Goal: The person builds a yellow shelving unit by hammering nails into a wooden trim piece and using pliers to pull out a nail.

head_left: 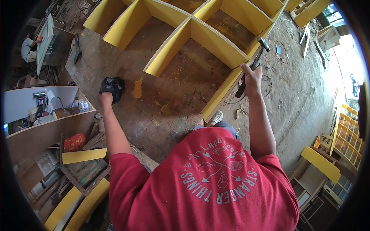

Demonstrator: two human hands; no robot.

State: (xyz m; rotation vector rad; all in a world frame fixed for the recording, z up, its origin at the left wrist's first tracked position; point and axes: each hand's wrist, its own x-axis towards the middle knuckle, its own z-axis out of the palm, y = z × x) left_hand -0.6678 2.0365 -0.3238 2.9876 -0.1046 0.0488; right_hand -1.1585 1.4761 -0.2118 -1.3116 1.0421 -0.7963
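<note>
My left hand (106, 97) is stretched out to the left above the floor, closed on a crumpled black plastic bag (114, 87). The bag hides most of my fingers. On the right, my right hand (252, 80) is wrapped round the handle of a hammer (263, 44). Its head points away from me, and the dark handle end sticks out below my hand. The hammer lies along the outer side of a large yellow wooden frame (220, 92), divided into open compartments. From this view I cannot tell whether my hand touches the frame.
At the left, an open box-like unit (50, 125) holds cans and tools. A red container (74, 142) and yellow boards (84, 156) lie nearer. Another person (27, 50) works by a panel at far left. A yellow lattice frame (347, 131) stands at right.
</note>
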